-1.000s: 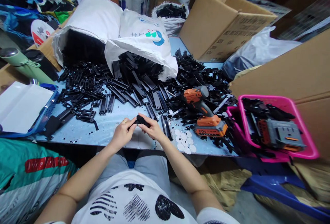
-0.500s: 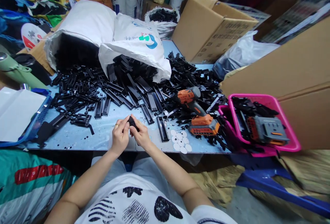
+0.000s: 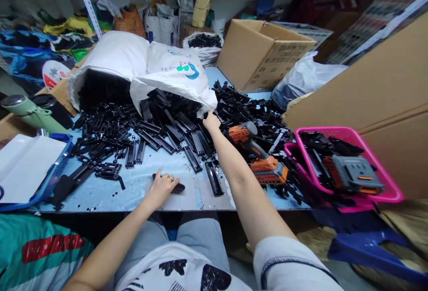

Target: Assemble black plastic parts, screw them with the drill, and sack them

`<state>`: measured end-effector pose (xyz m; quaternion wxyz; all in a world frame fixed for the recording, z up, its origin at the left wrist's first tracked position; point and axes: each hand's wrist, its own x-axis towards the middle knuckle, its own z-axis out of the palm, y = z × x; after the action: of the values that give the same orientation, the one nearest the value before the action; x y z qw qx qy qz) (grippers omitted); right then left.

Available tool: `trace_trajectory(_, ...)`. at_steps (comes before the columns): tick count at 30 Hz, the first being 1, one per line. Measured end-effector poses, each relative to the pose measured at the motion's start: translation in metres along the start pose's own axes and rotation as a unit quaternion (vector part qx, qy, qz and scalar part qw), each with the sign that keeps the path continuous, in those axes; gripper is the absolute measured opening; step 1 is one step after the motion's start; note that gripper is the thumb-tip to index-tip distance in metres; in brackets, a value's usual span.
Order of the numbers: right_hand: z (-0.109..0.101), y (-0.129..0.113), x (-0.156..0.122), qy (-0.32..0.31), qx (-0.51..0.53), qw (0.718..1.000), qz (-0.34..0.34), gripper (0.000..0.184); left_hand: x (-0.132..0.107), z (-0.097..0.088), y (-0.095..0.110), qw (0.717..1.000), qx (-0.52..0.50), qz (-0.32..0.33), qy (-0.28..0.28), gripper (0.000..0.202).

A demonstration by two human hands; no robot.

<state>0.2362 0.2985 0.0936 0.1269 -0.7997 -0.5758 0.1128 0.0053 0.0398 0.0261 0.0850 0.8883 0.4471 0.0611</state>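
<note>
My left hand (image 3: 163,190) rests low over the front of the table, its fingers bent across a dark, elongated black plastic part (image 3: 179,188) lying on a pale board. The hand covers the middle of this part; both ends show. My right hand (image 3: 211,122) is stretched forward to the lip of the printed white sack (image 3: 175,70), at the edge of the heaped black parts (image 3: 240,103). Its fingers are curled, and what they hold, if anything, is hidden. A long black channel-shaped piece (image 3: 213,178) lies between my forearms.
An orange-and-grey cordless drill (image 3: 256,150) stands just right of my right forearm. Farther right is a pink basket (image 3: 347,132) holding black parts and a battery pack. A blue tray (image 3: 62,166) with white paper and a green bottle (image 3: 31,112) are at left. Behind stands a cardboard box (image 3: 247,54).
My hands were together around a small black part at the table front. Now they are apart: the right has reached forward to the sack, and the left is down on a part.
</note>
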Motion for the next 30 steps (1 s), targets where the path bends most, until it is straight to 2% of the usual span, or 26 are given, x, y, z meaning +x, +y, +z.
trace_trajectory(2, 0.005, 0.006, -0.011, 0.046, -0.004, 0.999, -0.022, 0.035, 0.002, 0.002, 0.000, 0.999, 0.012, -0.036, 0.013, 0.038)
trace_trajectory(6, 0.005, 0.031, -0.033, 0.120, -0.033, 0.988, -0.092, 0.036, -0.001, 0.006, 0.000, 0.996, -0.019, -0.083, 0.015, 0.040)
trace_trajectory(8, 0.002, 0.040, -0.031, 0.101, -0.073, 0.988, -0.087, 0.035, -0.001, 0.008, 0.001, 0.997, -0.043, -0.070, 0.008, 0.039)
trace_trajectory(11, 0.000, 0.043, -0.013, 0.033, -0.133, 0.988, -0.077, 0.036, 0.000, 0.010, 0.003, 0.997, -0.063, -0.046, 0.000, 0.034)
trace_trajectory(13, 0.000, 0.039, 0.001, -0.004, -0.146, 0.983, -0.115, 0.035, 0.001, 0.013, 0.006, 0.997, -0.059, -0.048, 0.007, 0.033)
trace_trajectory(16, -0.005, 0.031, 0.016, -0.023, -0.137, 0.974, -0.180, 0.032, 0.001, 0.017, 0.007, 0.997, -0.049, -0.053, 0.025, 0.031)
trace_trajectory(18, -0.010, 0.027, 0.017, -0.028, -0.133, 0.969, -0.206, 0.030, 0.001, 0.019, 0.006, 0.997, -0.041, -0.055, 0.031, 0.029)
trace_trajectory(20, -0.015, 0.027, 0.007, -0.028, -0.135, 0.957, -0.255, 0.028, 0.001, 0.020, 0.005, 0.997, -0.038, -0.058, 0.033, 0.029)
trace_trajectory(22, -0.016, 0.029, -0.018, -0.015, -0.139, 0.923, -0.359, 0.028, 0.000, 0.020, 0.003, 0.997, -0.044, -0.060, 0.034, 0.029)
trace_trajectory(24, -0.012, 0.034, -0.060, -0.021, -0.145, 0.856, -0.496, 0.024, 0.000, 0.019, 0.000, 0.996, -0.058, -0.057, 0.033, 0.029)
trace_trajectory(26, -0.003, 0.044, -0.112, -0.076, -0.153, 0.782, -0.600, 0.021, 0.001, 0.018, -0.002, 0.996, -0.070, -0.050, 0.023, 0.029)
trace_trajectory(28, 0.011, 0.060, -0.163, -0.153, -0.161, 0.733, -0.643, 0.031, 0.002, 0.015, -0.003, 0.996, -0.076, -0.048, 0.006, 0.029)
trace_trajectory(30, 0.025, 0.076, -0.201, -0.195, -0.165, 0.719, -0.646, 0.039, 0.004, 0.011, -0.003, 0.996, -0.079, -0.048, -0.013, 0.030)
